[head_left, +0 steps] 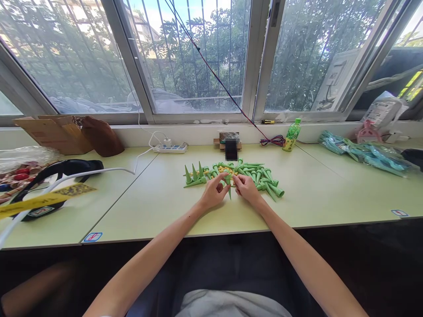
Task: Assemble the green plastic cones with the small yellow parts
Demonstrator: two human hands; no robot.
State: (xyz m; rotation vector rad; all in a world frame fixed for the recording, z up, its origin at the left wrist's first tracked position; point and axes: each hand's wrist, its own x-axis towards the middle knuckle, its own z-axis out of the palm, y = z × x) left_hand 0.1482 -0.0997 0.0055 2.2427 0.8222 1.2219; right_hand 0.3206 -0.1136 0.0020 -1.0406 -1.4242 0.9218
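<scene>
Both my arms reach forward over the near edge of the surface [158, 207], forearms angling inward so that my hands nearly meet in front of me. My left hand [213, 193] grips one green spike [228, 179] between thumb and fingers, its narrow tip pointing down, just above the near side of the heap. My right hand [246, 188] is curled, thumb and fingertips drawn together right beside the spike's head; I cannot tell whether they pinch a small part.

The surface is pale yellow-green, with seams running across it, set against a white ledge under barred windows [198, 57] with trees outside. At the back are a power strip [172, 149], a brown bag [102, 135] next to a cardboard box [54, 134], and a coil of cable [276, 140] close to a bottle [291, 135].

I count three upright cones [194, 173] in a row left of my hands, one bottle, one power strip and two stuck-on labels [93, 237] along the front edge. The other green spikes [264, 176] and the yellow pieces [216, 169] among them overlap too much to count.
</scene>
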